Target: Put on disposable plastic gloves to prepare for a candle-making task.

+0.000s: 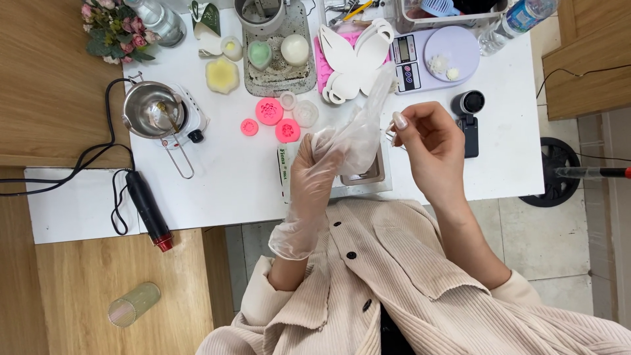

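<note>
- Left hand, already in a clear plastic glove, closed on the cuff of a second loose glove.
- Right hand, bare, fingers curled, pinching that glove's other edge.
- Loose glove held up between both hands, above the white bench.
- Just behind: pink flower moulds, white butterfly cutouts, lilac scale.
- Far left: steel melting pot on small hotplate.
</note>
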